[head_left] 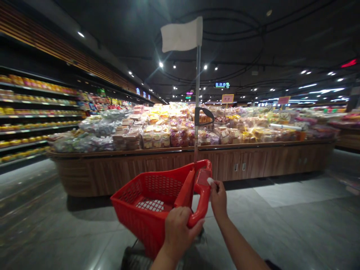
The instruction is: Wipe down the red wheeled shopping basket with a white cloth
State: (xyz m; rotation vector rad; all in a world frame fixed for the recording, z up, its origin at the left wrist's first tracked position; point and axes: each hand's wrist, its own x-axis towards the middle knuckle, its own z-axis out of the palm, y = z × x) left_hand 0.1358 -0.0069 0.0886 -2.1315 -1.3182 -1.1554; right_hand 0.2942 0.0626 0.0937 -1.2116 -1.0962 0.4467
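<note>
A red plastic shopping cart [146,195] with a mesh basket stands in front of me, and nothing shows inside it. My left hand [178,228] is wrapped round the cart's red handle [200,204] at its near end. My right hand [218,198] is closed beside the handle's far end, pinching a small white thing [210,181] that I cannot make out. A metal pole [197,105] rises from the cart and carries a white flag [181,35] at its top.
A long wooden island counter [168,165] piled with bagged bread and pastries runs across the aisle ahead. Dark shelves [33,116] of yellow packaged goods line the left wall. Grey tiled floor [295,221] stretches to the right and left of the cart.
</note>
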